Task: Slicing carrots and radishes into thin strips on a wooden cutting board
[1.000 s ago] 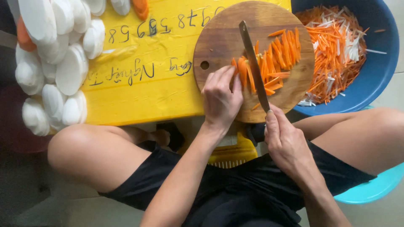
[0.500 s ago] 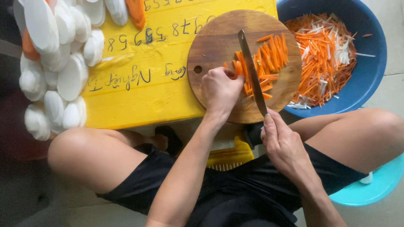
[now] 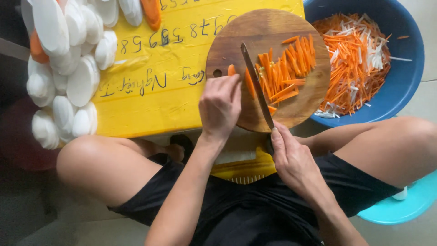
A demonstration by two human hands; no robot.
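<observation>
Orange carrot slices [image 3: 249, 84], flat and stacked, lie on the round brown wooden cutting board [image 3: 268, 32], pinned near its left side under the fingertips of the left hand [image 3: 220, 105]. That hand is curled palm-down, knuckles arched, fingers bent and pressing on the slices right beside the blade. The long dark-bladed kitchen knife [image 3: 255, 84] runs slantwise across the board, its edge set down against the carrot, just to the right of the holding fingers. The right hand [image 3: 291, 159] is wrapped tight around the knife's handle at the board's lower edge, fingers clenched, forefinger up toward the blade.

To the right of the blade a loose pile of thin orange carrot sticks [image 3: 287, 68] fans out over the middle of the board. The board rests on a yellow plastic surface with dark handwriting [image 3: 150, 105], its right edge overhanging a big round blue plastic basin [image 3: 405, 77]. Inside the basin sits a heap of shredded orange carrot and white radish strips [image 3: 355, 59].

Off to the left, a mound of white oval radish slices [image 3: 68, 68] is piled up beside the yellow surface, with a few orange carrot pieces [image 3: 151, 12] among them at the top. The person sits with bare knees spread either side, in black shorts [image 3: 255, 209], a turquoise plastic stool [image 3: 396, 207] showing at lower right.
</observation>
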